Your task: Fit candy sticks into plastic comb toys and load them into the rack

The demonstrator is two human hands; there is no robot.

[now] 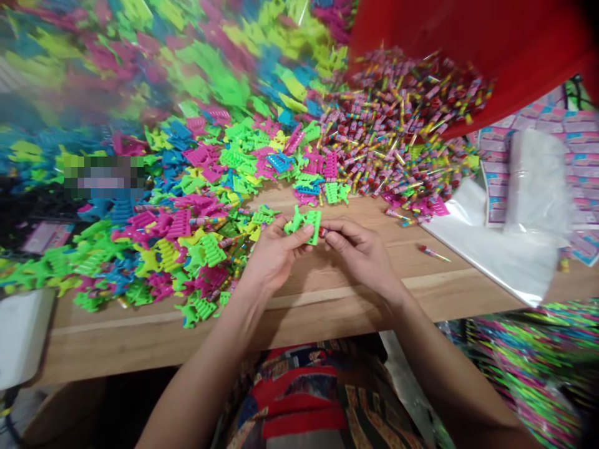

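Gripping a green toy in left hand, ridged end exposed, presumably for access; right hand pinches small tube beside it. Both between tabletop's near edge and toy heap, likely for reach.

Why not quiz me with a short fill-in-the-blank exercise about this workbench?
1. The left hand holds a toy piece coloured ____.
2. The big sheet behind the heap of small tubes is ____.
3. From the person's viewpoint, a lone tube lies to the ____ of the right hand.
4. The tabletop shows the grain of ____.

Missing words: green; red; right; wood.
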